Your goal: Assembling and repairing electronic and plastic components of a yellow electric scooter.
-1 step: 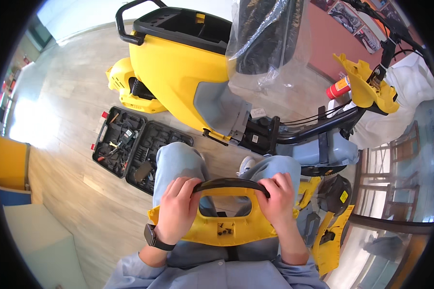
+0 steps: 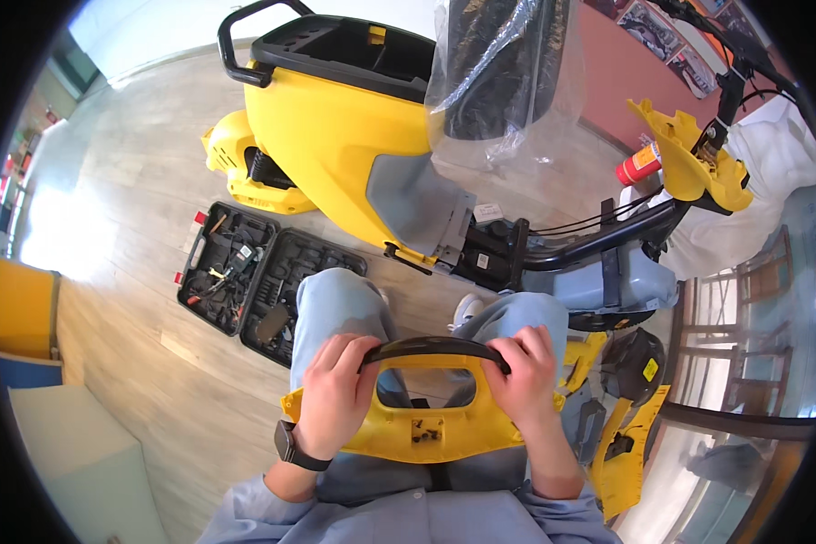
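Note:
A yellow plastic panel point(image 2: 399, 442) with a wide cut-out rests across my lap. Along its upper edge arches a black curved handle trim point(image 2: 423, 345). My left hand point(image 2: 335, 376) wraps its fingers round the trim's left end, a dark watch on that wrist. At the opposite end, my right hand point(image 2: 523, 374) grips the trim with curled fingers; the thumb is partly hidden. Small dark screws point(image 2: 423, 435) lie in a square recess of the panel, below the cut-out.
Ahead stands a yellow scooter body point(image 2: 335, 136) with a plastic-wrapped black seat point(image 2: 499, 72). An opened tool case point(image 2: 276, 344) lies on the floor at left. Yellow panels point(image 2: 626, 462) and a dark cover point(image 2: 633, 367) sit at my right. A red canister point(image 2: 639, 165) is beyond.

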The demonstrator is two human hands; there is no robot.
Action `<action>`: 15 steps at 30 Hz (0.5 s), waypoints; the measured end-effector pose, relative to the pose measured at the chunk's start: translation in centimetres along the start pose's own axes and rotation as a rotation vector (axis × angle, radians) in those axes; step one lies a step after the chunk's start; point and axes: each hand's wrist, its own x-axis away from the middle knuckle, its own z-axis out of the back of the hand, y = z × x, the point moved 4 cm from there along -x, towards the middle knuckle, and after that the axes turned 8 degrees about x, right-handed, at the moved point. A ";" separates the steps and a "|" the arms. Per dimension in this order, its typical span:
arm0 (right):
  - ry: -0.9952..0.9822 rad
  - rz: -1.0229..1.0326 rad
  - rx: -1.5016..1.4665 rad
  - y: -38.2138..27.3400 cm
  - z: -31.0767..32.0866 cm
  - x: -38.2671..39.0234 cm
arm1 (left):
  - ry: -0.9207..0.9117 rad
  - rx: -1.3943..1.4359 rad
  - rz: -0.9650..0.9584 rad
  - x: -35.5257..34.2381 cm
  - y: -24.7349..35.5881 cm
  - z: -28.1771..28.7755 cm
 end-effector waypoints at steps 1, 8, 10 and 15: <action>0.039 0.019 -0.045 0.0 0.0 0.1 | 0.006 0.038 0.010 0.1 -0.1 0.0; 0.051 -0.071 -0.111 0.3 0.1 0.2 | -0.004 0.067 -0.010 0.2 -0.1 0.4; 0.057 -0.074 -0.118 0.3 0.1 0.1 | -0.059 -0.041 -0.066 0.4 0.1 1.0; 0.023 -0.103 -0.121 0.2 0.1 -0.1 | -0.061 -0.230 -0.061 1.6 -0.7 2.7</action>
